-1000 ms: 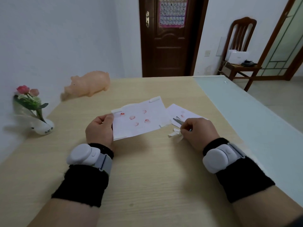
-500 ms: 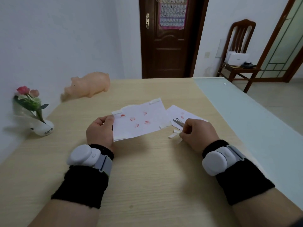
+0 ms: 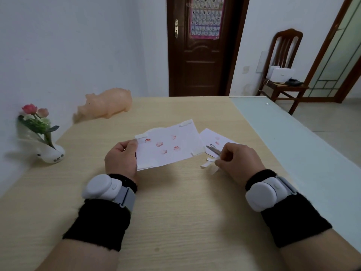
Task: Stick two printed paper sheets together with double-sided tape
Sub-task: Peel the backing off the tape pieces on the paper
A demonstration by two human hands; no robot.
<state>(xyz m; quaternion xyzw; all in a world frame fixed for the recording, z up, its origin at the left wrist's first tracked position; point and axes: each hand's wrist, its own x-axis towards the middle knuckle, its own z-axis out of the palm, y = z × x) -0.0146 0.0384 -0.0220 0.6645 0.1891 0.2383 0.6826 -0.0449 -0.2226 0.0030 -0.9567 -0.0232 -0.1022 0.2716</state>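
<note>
One printed sheet (image 3: 168,147) is held a little above the middle of the table (image 3: 175,212) by the left hand (image 3: 121,160), whose grip is closed on the left edge of the sheet, with the thumb on top and the other fingers hidden under the paper. Small pieces of tape (image 3: 185,123) are seen at the four corners of this sheet, so the taping step is judged to be done or nearly done. The second sheet (image 3: 213,135) lies flat on the table just beside the first, toward the right edge, and a pair of scissors (image 3: 214,150) is laid on it. The right hand (image 3: 238,161) is placed near the scissors with its fingers curled, and its grip appears to be pinched on one of the small white strips (image 3: 208,164) that lie on the table in front of it. These strips are probably backing peeled from the tape, but this cannot be told with certainty. Whether all the backing is already removed cannot be told either. The two sheets are not yet joined. It is judged that the first sheet must be aligned over the second and pressed down at the corners.
</note>
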